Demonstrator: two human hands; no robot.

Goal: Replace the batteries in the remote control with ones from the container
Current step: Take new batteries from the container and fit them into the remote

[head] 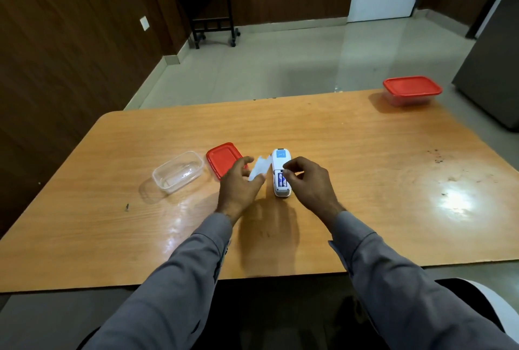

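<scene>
A: Two hands busy. Right hand [304, 181] has fingertips [287, 173] curled, pinching at a battery [281, 180] in the open bay of the remote control [280, 172]. Left hand [238, 181] grips the white battery cover [259, 170].

B: Remote's where?

A: Flat on the table [365, 167], mid-width, back up. Clear container [178, 171] sits left, looks empty; red lid [223, 158] beside it.

B: Risks?

A: Nothing's steadying the remote, so it may skid. Battery could seat crooked.

B: Room?

A: Plenty right; edges well apart. Closed red-lidded container [411, 91] far corner.
</scene>
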